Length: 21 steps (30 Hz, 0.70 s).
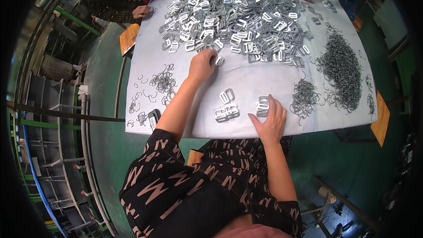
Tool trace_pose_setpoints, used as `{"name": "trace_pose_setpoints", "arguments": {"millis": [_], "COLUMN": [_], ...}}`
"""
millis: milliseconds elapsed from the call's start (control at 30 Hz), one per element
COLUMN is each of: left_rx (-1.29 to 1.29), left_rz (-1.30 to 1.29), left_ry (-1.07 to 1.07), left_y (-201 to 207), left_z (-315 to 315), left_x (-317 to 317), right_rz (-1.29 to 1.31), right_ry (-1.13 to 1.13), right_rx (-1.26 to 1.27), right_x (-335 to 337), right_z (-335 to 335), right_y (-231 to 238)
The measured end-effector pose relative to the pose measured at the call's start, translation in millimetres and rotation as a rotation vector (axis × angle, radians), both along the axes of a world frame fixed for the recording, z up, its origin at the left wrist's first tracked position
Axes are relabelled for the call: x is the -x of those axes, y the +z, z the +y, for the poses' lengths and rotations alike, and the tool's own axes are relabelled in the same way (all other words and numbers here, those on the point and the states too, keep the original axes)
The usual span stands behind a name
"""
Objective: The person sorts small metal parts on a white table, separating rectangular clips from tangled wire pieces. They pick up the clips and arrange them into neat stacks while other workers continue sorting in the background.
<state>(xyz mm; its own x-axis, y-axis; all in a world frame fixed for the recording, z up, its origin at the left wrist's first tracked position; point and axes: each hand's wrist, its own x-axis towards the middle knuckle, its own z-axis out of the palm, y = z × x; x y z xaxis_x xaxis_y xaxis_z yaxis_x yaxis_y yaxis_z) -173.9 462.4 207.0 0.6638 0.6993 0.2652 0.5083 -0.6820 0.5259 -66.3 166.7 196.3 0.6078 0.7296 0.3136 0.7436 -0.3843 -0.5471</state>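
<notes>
My left hand (202, 67) reaches to the near edge of a large heap of flat silver metal slide buckles (229, 13). Its fingers are curled closed, with a buckle (219, 61) at the fingertips. Close to the table's front edge, my right hand (272, 121) has its thumb and fingers around a small stack of buckles (262, 106). Left of that stack lies a small cluster of buckles (226, 113), with a single buckle (227, 96) just beyond it. What lies under my left palm is hidden.
Bent wire hooks lie in a big pile (341, 70) at right, a smaller pile (304, 97) nearer, and a loose scatter (163, 81) at left. A dark handheld object (153, 118) rests by my left forearm. Across the white-covered table (150, 53), other people's hands (141, 12) work.
</notes>
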Motion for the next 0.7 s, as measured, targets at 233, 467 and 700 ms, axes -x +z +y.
{"name": "trace_pose_setpoints", "arguments": {"millis": [233,467,700], "left_rx": [-0.192,1.012,1.103], "left_rz": [-0.180,-0.206,-0.006], "left_ry": [-0.055,-0.237,-0.317], "left_y": [0,38,45], "left_z": [-23,-77,-86], "left_x": [-1,-22,-18], "right_rz": [-0.003,0.000,-0.005], "right_ry": [-0.003,-0.012,-0.033], "right_rx": [0.002,0.002,0.001], "right_x": [0,-1,1], "right_z": [-1,0,1], "right_y": [0,0,1]}}
